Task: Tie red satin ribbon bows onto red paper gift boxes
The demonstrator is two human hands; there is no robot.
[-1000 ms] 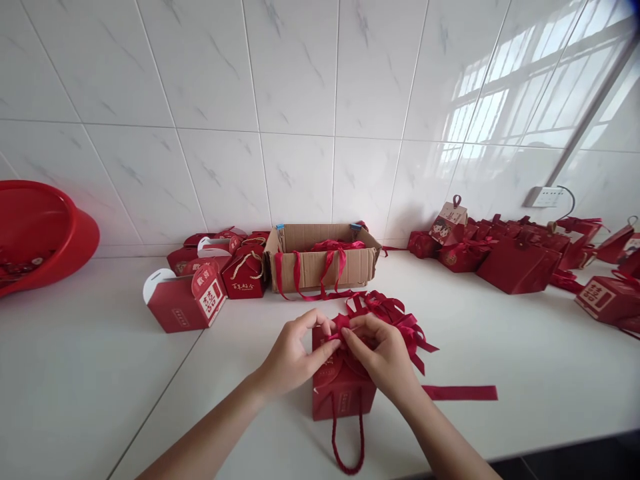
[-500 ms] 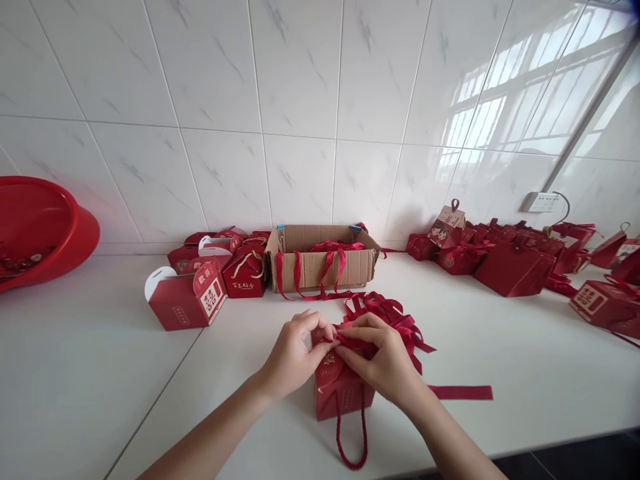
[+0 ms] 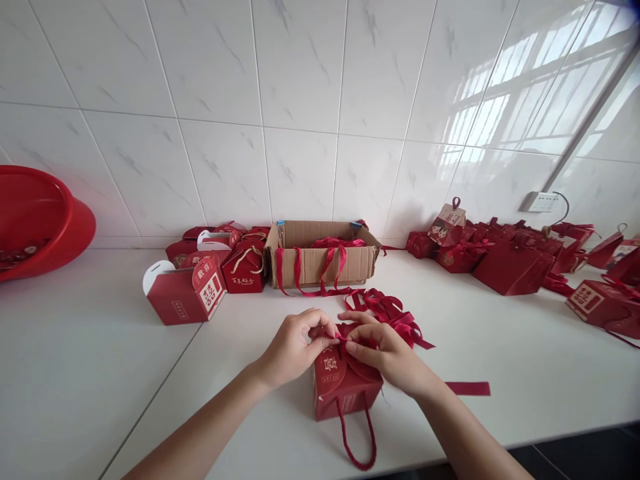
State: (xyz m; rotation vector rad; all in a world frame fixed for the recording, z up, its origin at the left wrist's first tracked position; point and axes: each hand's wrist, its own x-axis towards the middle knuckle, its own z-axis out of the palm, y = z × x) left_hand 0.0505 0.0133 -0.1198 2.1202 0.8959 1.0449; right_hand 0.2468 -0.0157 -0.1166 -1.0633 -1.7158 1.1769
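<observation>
A small red gift box (image 3: 345, 390) with a rope handle (image 3: 357, 440) stands on the white counter near its front edge. My left hand (image 3: 293, 347) and my right hand (image 3: 385, 353) meet on top of it, both pinching a red ribbon (image 3: 345, 339) at the box's top. One end of the ribbon (image 3: 467, 388) trails flat to the right behind my right wrist. A heap of loose red ribbons (image 3: 387, 308) lies just behind the box.
A cardboard box (image 3: 323, 257) with ribbons draped over it stands at the wall. Several red gift boxes (image 3: 187, 297) sit to its left, many more (image 3: 510, 267) at the right. A red basin (image 3: 37, 223) is at far left. A wall socket (image 3: 539, 201) is at right.
The gift box has turned slightly and its handle swung right. Both hands lowered a little onto the box top, still pinching the ribbon.
</observation>
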